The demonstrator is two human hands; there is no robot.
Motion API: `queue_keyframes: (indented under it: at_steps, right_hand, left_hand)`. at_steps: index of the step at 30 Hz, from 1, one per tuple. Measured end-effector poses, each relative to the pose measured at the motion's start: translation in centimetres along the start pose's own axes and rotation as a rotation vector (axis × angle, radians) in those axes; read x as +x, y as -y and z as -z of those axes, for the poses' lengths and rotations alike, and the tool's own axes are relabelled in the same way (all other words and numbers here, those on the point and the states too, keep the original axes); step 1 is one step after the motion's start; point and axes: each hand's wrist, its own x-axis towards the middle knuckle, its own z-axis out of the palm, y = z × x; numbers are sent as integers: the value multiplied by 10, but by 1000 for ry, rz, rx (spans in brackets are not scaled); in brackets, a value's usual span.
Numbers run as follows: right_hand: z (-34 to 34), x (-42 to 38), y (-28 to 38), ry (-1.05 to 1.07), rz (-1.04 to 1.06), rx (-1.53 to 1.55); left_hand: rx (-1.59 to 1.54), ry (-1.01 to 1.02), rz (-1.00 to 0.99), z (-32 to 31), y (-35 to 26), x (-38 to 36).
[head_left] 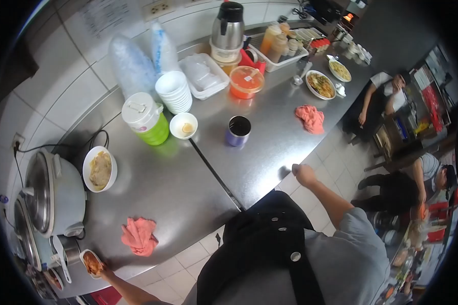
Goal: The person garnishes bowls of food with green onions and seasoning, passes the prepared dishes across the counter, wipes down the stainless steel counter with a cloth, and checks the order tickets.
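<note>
At the lower left, my left hand (105, 272) grips the near end of a small white oval dish (83, 255) holding reddish-brown food (92, 264). The dish is by the counter's left end, beside a white rice paddle (61, 258). A crumpled pink cloth (139, 236) lies on the steel a little to the right of that hand. My right hand (305, 175) hangs at the counter's front edge with its fingers curled in; nothing shows in it. Nearest to it are a second pink cloth (310, 119) and a purple tumbler (238, 132).
Rice cookers (68, 195) stand at the left, near a white bowl of food (99, 169). Along the wall are a green jug (152, 128), stacked white bowls (173, 92) and an orange-filled tub (246, 84). Two people (377, 101) are at the right, beyond the counter.
</note>
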Motion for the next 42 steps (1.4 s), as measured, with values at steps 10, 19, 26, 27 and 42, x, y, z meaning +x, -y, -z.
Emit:
queue_keyframes:
  at_steps: [10, 19, 26, 27, 42]
  right_hand:
    - [62, 80, -76, -427, -35, 123]
    - [70, 191, -135, -652, 251, -20]
    - [73, 323, -114, -614, 448, 120]
    - [78, 332, -112, -573, 430, 115]
    - [140, 212, -204, -268, 422, 59]
  left_hand:
    - [344, -117, -305, 6, 9, -106]
    - [-206, -14, -26, -90, -135, -378]
    - [-23, 178, 194, -255, -172, -591]
    - [-38, 196, 191, -281, -170, -616]
    - [3, 980, 312, -580, -135, -748]
